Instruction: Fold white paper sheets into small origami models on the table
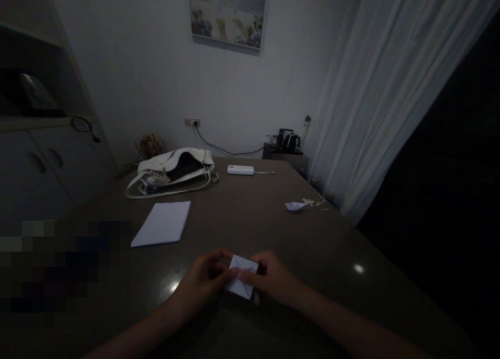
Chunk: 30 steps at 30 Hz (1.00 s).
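Observation:
Between my two hands is a small square of folded white paper [242, 287], with creases running across it toward its middle. My left hand [207, 272] grips its left side, thumb lying on the top face. From the right, my right hand [273, 276] holds the opposite side, its thumb also pressed near the centre. Both thumbs nearly meet there. The fingers beneath the paper are mostly hidden. The paper is held just above the dark table [242, 223], near its front.
A stack of white paper [164, 223] lies left. Behind it sits a white handbag [175, 166] with its strap. A white power bank [240, 170] with a short cable lies at the back. A folded paper piece [295, 206] rests right, near scraps [312, 201].

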Each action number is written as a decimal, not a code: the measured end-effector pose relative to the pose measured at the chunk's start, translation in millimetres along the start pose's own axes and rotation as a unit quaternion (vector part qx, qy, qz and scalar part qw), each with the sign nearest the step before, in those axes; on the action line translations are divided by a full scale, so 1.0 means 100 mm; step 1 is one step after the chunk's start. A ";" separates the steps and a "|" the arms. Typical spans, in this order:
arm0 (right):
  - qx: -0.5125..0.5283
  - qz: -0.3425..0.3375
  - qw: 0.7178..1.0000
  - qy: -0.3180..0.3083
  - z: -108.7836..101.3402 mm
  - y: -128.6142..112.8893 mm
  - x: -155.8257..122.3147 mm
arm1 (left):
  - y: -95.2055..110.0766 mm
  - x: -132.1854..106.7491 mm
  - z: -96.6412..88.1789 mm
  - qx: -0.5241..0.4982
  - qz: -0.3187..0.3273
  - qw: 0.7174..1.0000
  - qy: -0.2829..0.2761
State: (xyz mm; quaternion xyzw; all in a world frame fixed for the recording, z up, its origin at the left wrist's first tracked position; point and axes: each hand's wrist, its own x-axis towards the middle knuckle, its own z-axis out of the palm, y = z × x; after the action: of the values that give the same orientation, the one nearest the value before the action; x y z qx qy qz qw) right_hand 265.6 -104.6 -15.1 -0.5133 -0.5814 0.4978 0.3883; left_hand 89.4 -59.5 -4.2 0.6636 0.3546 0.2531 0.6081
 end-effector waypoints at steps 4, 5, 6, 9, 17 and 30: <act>0.001 -0.027 0.999 0.037 -0.01 0.02 0.01 | 0.01 0.03 0.01 -0.032 -0.005 0.999 -0.007; 0.003 -0.033 0.998 0.048 -0.02 0.02 0.02 | 0.01 0.03 0.01 -0.034 -0.008 0.999 -0.014; 0.004 -0.037 0.998 0.059 -0.03 0.03 0.02 | 0.01 0.04 0.01 -0.029 -0.011 0.999 -0.023; 0.008 -0.048 0.996 0.081 -0.06 0.04 0.04 | 0.00 0.02 0.00 0.017 -0.006 0.999 -0.044; 0.049 -0.017 0.994 0.095 -0.01 -0.01 0.03 | -0.04 -0.03 0.00 0.189 0.070 0.979 0.014; 0.025 -0.031 0.994 0.097 -0.06 -0.04 0.03 | 0.10 -0.09 -0.06 0.201 0.109 0.973 0.008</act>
State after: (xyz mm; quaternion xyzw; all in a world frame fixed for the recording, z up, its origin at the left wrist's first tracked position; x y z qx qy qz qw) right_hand 270.2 -100.9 -9.8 -0.5309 -0.5436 0.4481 0.4710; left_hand 81.1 -63.1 7.6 0.8049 0.3288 0.2469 0.4279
